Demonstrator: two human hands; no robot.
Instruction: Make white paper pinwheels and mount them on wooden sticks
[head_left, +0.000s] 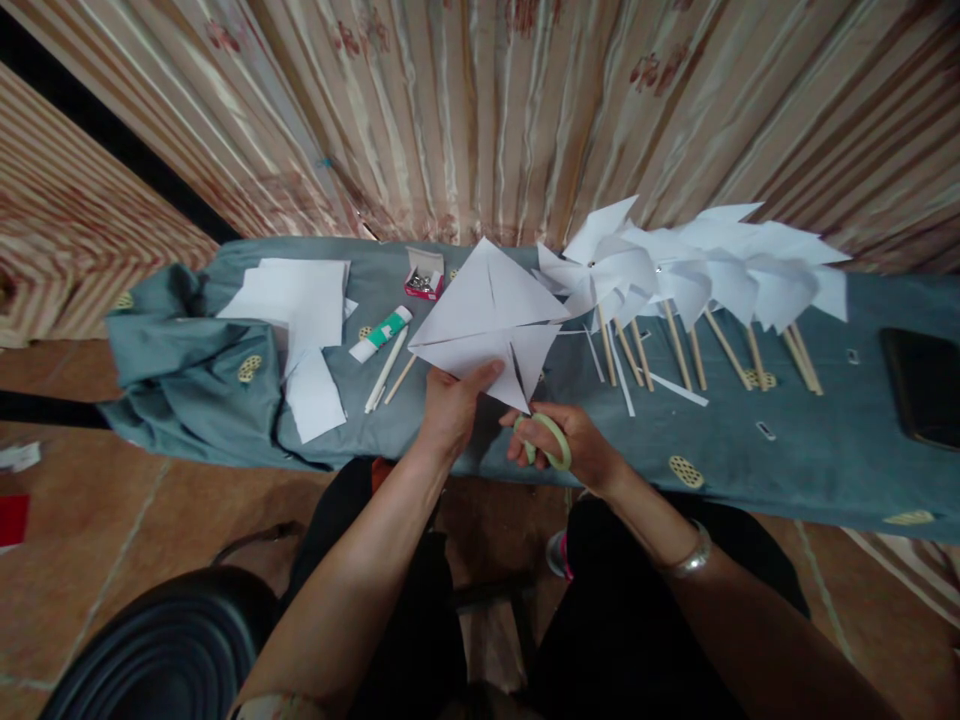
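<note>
My left hand (452, 405) grips a square sheet of white paper (480, 300) near its lower edge, thumb on top. Slits run into the sheet from its corners toward the middle. In my right hand (574, 440) is a pair of scissors (553, 440) with light green handles, fingers through the loops. Its blades are mostly hidden at the paper's lower corner, so I cannot tell whether they are apart. Just right of the sheet lie several white paper pinwheels (622, 270) on wooden sticks, overlapping in a row.
On the cloth-covered table (600, 455) lie white paper sheets (307, 290), a glue stick (381, 334), thin sticks (388, 370), a small box of metal pins (424, 275) and paper strips (679, 390). A dark phone (921, 385) is at the right; a black stool (165, 650) stands at lower left.
</note>
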